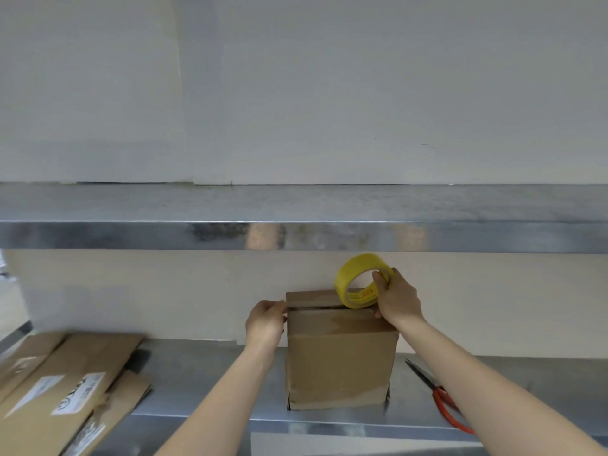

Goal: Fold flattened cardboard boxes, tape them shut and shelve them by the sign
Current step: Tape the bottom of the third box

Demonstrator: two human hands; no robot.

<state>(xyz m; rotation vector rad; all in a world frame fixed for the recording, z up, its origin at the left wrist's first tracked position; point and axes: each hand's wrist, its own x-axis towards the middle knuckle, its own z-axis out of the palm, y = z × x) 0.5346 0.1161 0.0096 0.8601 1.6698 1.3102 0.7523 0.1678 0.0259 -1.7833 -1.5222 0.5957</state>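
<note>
A folded brown cardboard box [340, 360] stands upright on the steel worktop [204, 376], its top flaps closed with a seam across the top. My right hand [396, 299] grips a yellow tape roll [357, 278] at the box's top right end, the roll standing on the seam. My left hand [265, 322] pinches the top left edge of the box, where the tape end lies. A strip of tape runs along the seam between the two hands.
Several flattened cardboard boxes [62, 390] with white labels lie at the left of the worktop. Orange-handled scissors [437, 394] lie to the right of the box, partly under my right forearm. A steel shelf [296, 225] runs overhead, a white wall behind.
</note>
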